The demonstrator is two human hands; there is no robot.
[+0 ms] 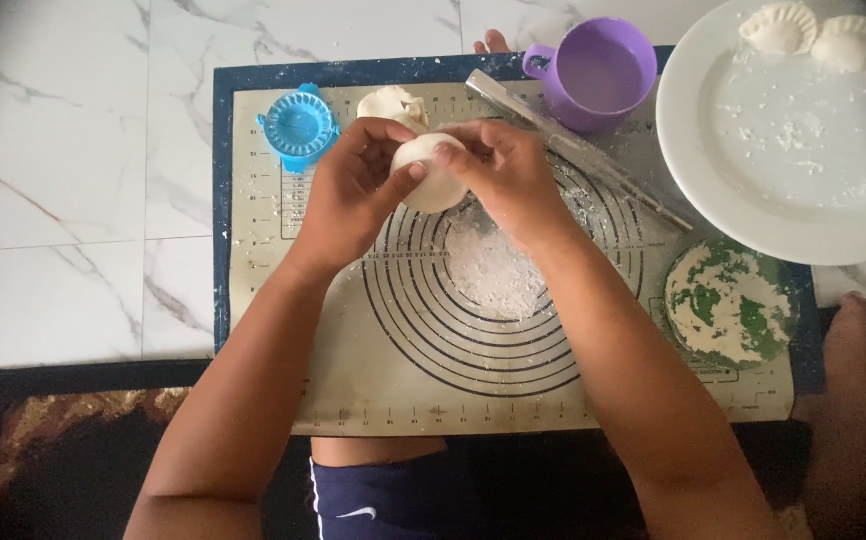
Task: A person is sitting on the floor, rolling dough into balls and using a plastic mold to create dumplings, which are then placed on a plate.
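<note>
Both hands, the left hand [353, 190] and right hand [508, 180], close together on a round dough disc [433, 178], pinched between fingertips above the floured baking mat [403, 380]; a blue dumpling press [299, 126] and 2 shaped dumplings [815, 35] sit nearby on a white plate [803, 190].

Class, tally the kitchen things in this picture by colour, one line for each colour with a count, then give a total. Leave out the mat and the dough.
Blue: 1, the dumpling press
Purple: 1, the cup
White: 1, the plate
Green: 1, the floured dish
Silver: 1, the rolling pin
Total: 5
</note>
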